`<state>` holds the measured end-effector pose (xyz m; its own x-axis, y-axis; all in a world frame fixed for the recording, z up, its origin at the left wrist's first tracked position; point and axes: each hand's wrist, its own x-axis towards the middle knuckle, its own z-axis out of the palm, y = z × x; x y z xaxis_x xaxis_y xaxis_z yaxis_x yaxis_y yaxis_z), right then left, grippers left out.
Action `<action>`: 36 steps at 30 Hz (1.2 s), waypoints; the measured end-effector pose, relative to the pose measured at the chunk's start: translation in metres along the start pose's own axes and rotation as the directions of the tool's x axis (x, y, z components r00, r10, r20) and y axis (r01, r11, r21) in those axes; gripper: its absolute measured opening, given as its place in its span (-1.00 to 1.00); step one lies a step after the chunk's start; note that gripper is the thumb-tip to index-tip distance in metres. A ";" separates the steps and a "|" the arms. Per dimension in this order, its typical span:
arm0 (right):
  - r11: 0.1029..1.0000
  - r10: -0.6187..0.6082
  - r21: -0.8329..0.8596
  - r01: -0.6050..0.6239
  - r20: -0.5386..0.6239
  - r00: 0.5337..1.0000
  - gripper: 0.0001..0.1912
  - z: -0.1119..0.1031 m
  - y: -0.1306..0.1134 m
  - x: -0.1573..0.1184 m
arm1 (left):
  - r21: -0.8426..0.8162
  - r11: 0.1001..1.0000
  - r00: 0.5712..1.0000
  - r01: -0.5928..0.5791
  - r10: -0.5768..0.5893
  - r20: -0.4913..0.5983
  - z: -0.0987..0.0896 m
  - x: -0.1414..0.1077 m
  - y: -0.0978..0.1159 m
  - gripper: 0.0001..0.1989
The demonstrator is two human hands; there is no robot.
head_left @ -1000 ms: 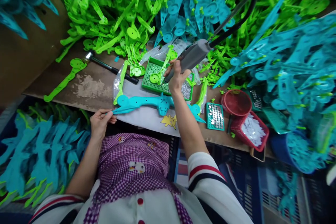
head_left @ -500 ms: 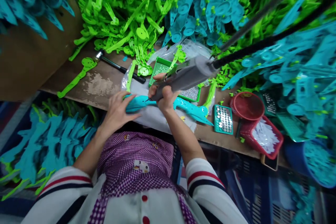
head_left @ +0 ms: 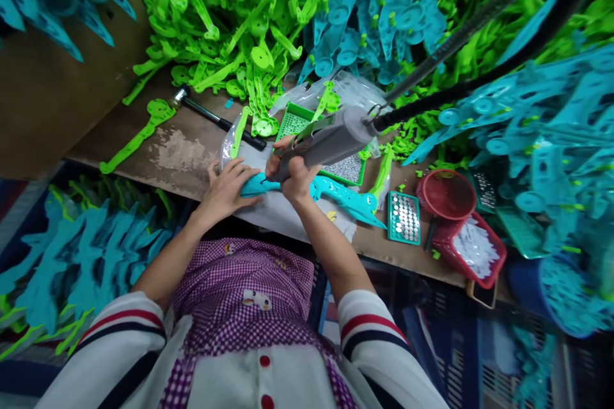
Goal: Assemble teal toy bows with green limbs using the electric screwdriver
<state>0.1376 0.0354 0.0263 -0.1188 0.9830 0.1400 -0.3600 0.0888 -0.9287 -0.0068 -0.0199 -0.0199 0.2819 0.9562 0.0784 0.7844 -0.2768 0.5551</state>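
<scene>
On counter (head_left: 374, 244), teal part (head_left: 333, 192) is laid L–R, clasped by L grip (head_left: 228, 185), w/ driver (head_left: 333, 144) wrapped tight in R grip (head_left: 293, 177), angled in just beside.

Glints fleck the turquoise part (head_left: 343, 197), the lower right is dim, edges stretch.

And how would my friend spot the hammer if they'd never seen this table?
Find the bright green heap at the top, left of centre, then drop to the pale worn patch on the table. The hammer lies between them, slanting down to the right. Unlike the green plastic piece beside its head, it has shiny metal and a dark handle.
</scene>
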 end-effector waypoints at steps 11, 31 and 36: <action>0.997 -0.072 0.005 0.072 -0.045 0.996 -0.26 0.004 -0.017 -0.004 | -0.037 0.999 0.973 0.012 -0.020 -0.228 0.002 0.004 0.014 -0.85; 0.998 -0.055 -0.007 0.055 0.027 0.998 -0.28 -0.007 -0.001 -0.014 | 0.042 0.998 0.969 -0.041 0.050 -0.242 0.003 0.008 0.024 -0.79; 0.997 -0.057 -0.055 0.057 0.012 0.998 -0.29 -0.007 -0.004 -0.010 | 0.025 1.000 0.991 0.005 -0.001 -0.136 0.000 0.007 0.017 -0.65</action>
<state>0.1473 0.0262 0.0264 -0.1092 0.9744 0.1966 -0.3147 0.1537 -0.9366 0.0083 -0.0182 -0.0100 0.2033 0.9607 0.1892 0.7991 -0.2744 0.5350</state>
